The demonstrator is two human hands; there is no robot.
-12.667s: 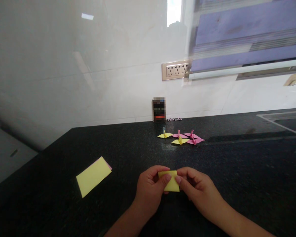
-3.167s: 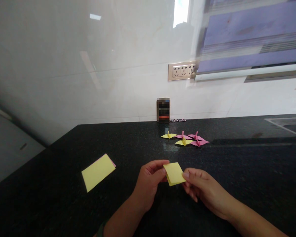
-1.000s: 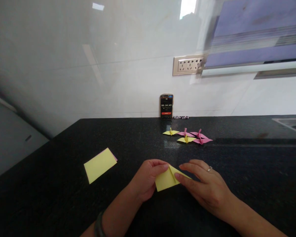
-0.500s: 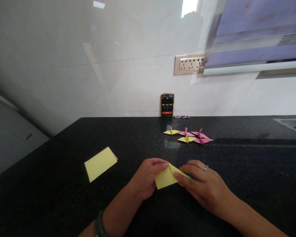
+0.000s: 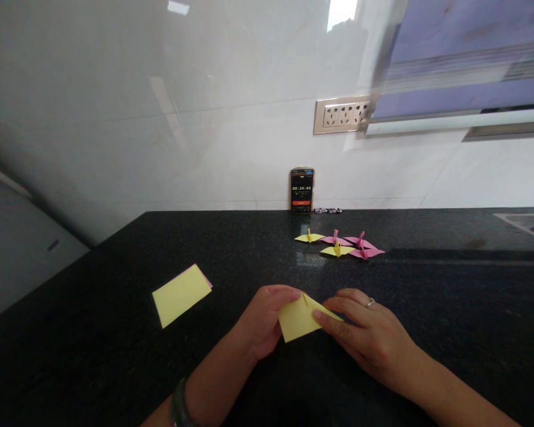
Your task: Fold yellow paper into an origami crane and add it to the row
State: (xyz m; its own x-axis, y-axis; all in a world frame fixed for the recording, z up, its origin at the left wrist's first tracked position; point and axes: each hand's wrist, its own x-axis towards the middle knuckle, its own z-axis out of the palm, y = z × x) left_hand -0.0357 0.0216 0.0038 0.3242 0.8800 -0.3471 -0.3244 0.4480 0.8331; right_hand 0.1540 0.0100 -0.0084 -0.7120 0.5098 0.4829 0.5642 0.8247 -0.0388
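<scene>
A partly folded piece of yellow paper [image 5: 297,320] is held between my two hands, low over the dark counter. My left hand [image 5: 269,317] pinches its upper left edge, thumb on top and the other fingers behind. On the other side, my right hand [image 5: 367,329] grips the pointed right part, with a finger or thumb pressed on the front. A crease runs down from the paper's top corner. Some of the fingers behind the paper are hidden. Flat to the left lies a stack of yellow paper [image 5: 182,296], with a pink edge showing beneath.
Several folded paper cranes, yellow [image 5: 337,251] and pink [image 5: 365,253], sit in a cluster beyond my hands on the black counter [image 5: 115,356]. A phone [image 5: 301,191] showing a timer leans against the wall, a beaded strap [image 5: 328,211] beside it. A sink edge [image 5: 520,225] is at far right.
The yellow paper has shifted very slightly between my fingers, and the flap near its top looks flatter. Both hands stay almost in place.
</scene>
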